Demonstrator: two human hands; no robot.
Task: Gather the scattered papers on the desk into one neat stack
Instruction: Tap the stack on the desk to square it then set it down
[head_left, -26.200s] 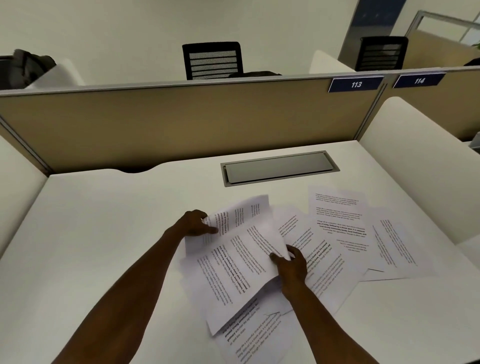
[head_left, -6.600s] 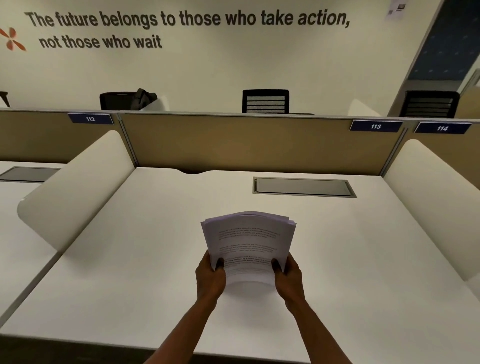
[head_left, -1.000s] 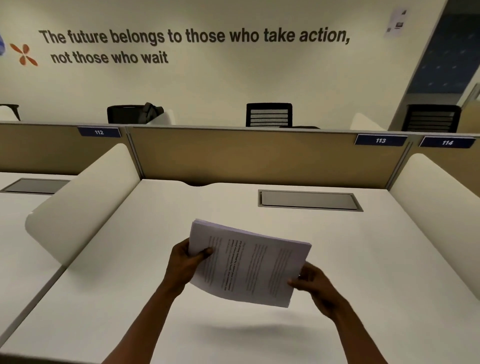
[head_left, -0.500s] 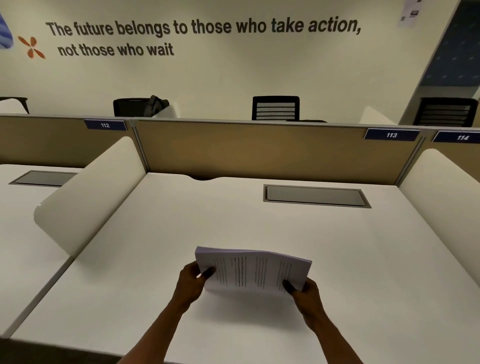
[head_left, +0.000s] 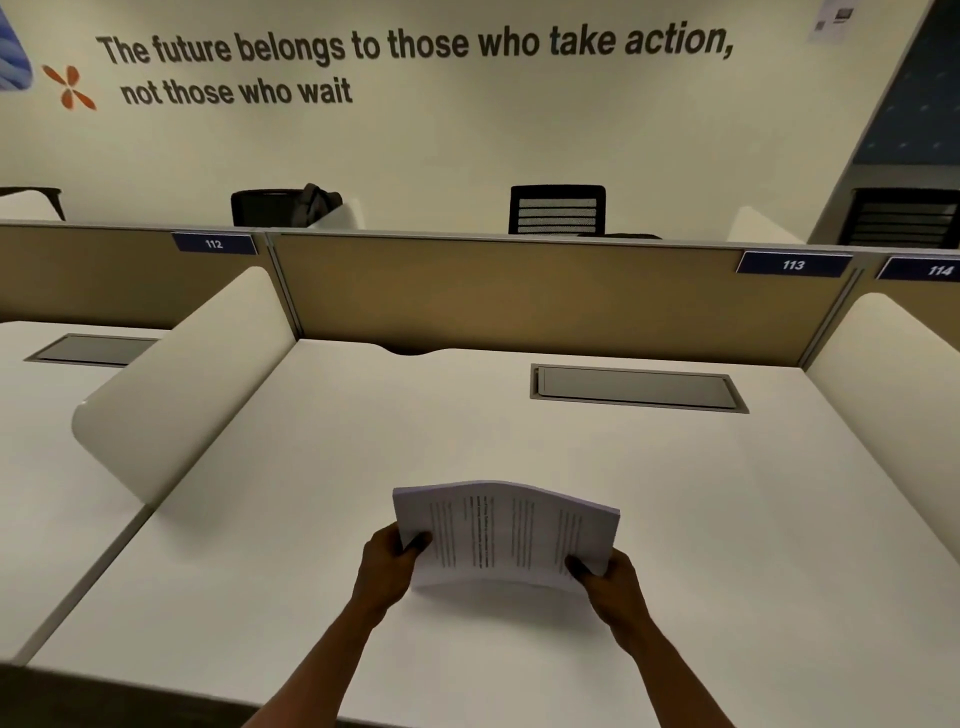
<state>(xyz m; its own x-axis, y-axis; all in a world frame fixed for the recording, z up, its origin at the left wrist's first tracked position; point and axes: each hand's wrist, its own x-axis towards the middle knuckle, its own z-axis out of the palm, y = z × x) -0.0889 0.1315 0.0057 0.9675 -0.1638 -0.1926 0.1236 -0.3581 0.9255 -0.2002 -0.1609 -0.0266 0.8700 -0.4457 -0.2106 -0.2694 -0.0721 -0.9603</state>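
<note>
Left hand (head_left: 390, 558): clamped on the left short edge of the paper stack (head_left: 506, 535), thumb on the printed top sheet, remaining fingers hidden beneath.

Paper stack: held between both hands over the near middle of the desk (head_left: 727, 519), lower long edge at or just above the surface; contact not confirmable. Printed face up, lines of text running away from the viewer. Top bowed upward in the middle under inward pressure from both sides. No loose sheets visible elsewhere on the desk.

Handling, as judged: light, flexible, no stiffness across the span; bends readily, as the arch shows. Smooth sheets, liable to slide over one another and fan out if grip slackens. Edges prone to creasing under a hard pinch. Best held at two opposite edges, thumbs on top and fingers below, with pressure eased to flatten the bow before setting down.

Right hand (head_left: 605, 574): clamped on the right short edge near the lower corner, thumb on top, other fingers out of sight under the sheets.
</note>
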